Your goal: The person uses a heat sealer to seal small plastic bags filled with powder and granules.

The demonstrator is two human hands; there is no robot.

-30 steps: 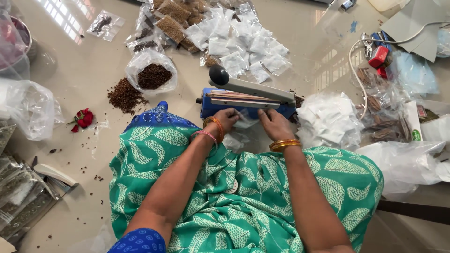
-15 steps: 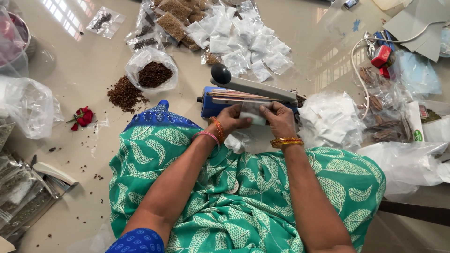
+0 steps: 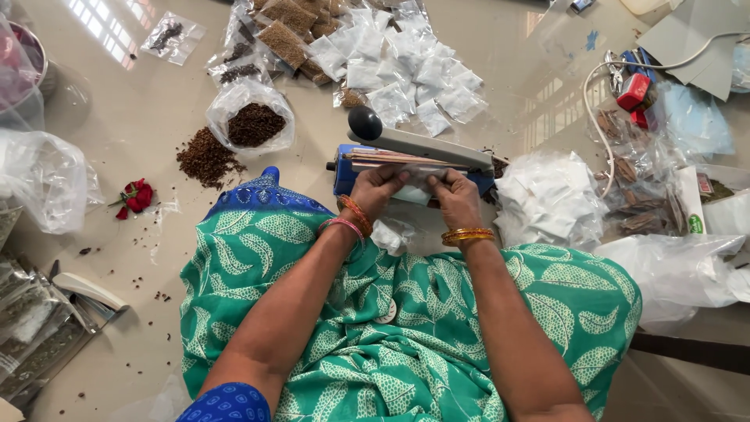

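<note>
Head view. Left hand [image 3: 380,186] and right hand [image 3: 455,195]: fingers pinched on a small clear pouch [image 3: 417,184], held at the front edge of a blue heat sealer [image 3: 406,159] with arm raised. Behind sealer: heap of filled clear packets [image 3: 406,66]. Left: open bag of brown seeds [image 3: 251,121], loose seed pile [image 3: 205,156], red rose [image 3: 134,195]. Right: stack of white pouches [image 3: 543,199].

Green patterned garment, orange bangles [image 3: 467,234]
</note>
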